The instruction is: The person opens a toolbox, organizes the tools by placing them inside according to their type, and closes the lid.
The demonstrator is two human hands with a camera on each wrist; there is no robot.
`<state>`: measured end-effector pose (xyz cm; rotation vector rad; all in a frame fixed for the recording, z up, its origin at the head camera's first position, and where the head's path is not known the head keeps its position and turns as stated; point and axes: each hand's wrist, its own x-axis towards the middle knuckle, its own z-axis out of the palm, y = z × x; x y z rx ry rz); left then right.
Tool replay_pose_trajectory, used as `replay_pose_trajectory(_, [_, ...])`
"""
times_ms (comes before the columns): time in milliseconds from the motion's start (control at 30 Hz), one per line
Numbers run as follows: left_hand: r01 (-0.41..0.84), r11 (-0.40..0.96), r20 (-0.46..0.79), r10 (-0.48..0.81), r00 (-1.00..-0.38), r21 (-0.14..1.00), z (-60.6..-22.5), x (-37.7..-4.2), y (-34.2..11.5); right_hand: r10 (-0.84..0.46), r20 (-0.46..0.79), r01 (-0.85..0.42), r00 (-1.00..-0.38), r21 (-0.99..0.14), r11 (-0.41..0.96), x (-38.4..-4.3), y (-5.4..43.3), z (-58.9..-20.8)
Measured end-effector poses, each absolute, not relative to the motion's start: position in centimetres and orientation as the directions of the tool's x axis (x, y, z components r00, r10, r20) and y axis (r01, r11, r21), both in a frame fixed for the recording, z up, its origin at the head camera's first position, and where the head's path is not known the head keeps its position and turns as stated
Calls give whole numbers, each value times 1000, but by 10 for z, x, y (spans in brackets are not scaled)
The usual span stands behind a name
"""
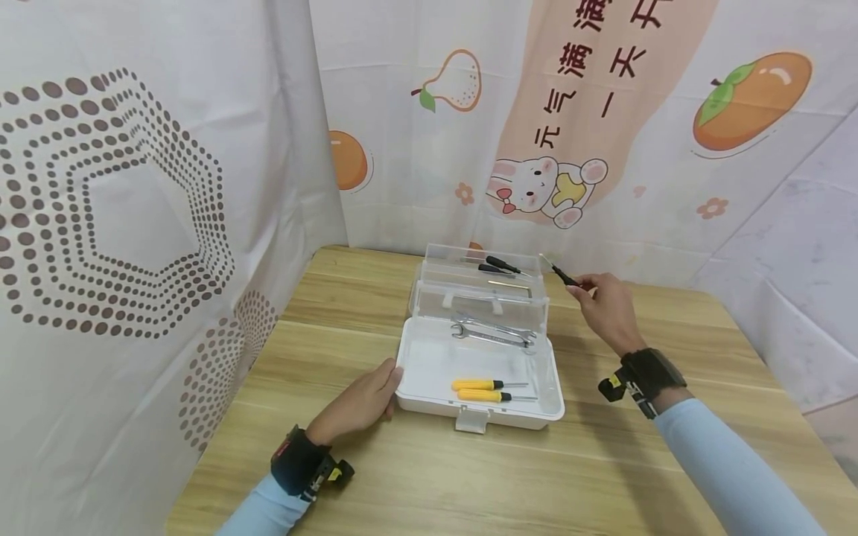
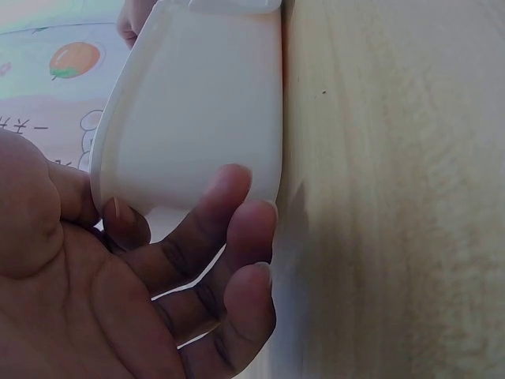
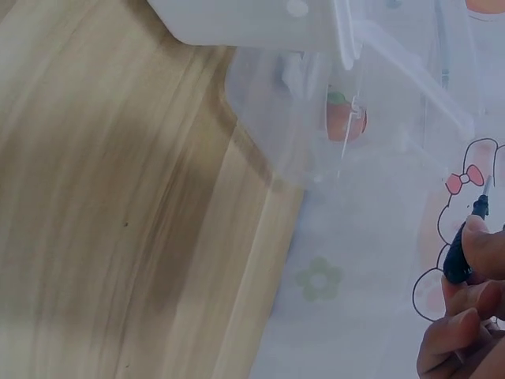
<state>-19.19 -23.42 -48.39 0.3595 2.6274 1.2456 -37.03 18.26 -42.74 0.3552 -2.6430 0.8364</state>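
On the table stands a white plastic toolbox with its transparent lid and trays tilted up at the back. My left hand holds the box at its left front corner; the left wrist view shows thumb and index finger pinching the rim, other fingers bent beside the wall. Right of the raised trays, my right hand pinches a black-handled screwdriver, its tip pointing up and left. Inside the box lie two yellow-handled screwdrivers and, farther back, silver wrenches. Two more black-handled screwdrivers rest in the upper tray.
A thin brass-coloured rod lies in the raised trays. The box's white latch hangs down in front. The wooden table ends at printed curtains behind and at both sides.
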Motion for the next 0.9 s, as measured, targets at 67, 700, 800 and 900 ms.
replay_pose_trajectory(67, [126, 613, -86, 305, -948, 780, -484, -192, -234, -134, 397, -339, -908, -505, 794, -370, 181, -426])
replay_pose_trajectory(700, [118, 605, -87, 299, -950, 787, -485, -192, -234, -179, 445, -398, -877, -467, 790, -374, 165, -423])
replay_pose_trajectory(800, [121, 606, -85, 301, -950, 786, -486, -192, -234, -187, 446, -403, -875, -460, 791, -374, 162, -422])
replay_pose_trajectory(900, [122, 606, -86, 302, -949, 786, -486, -192, -234, -188, 439, -399, -878, -458, 794, -374, 160, -421])
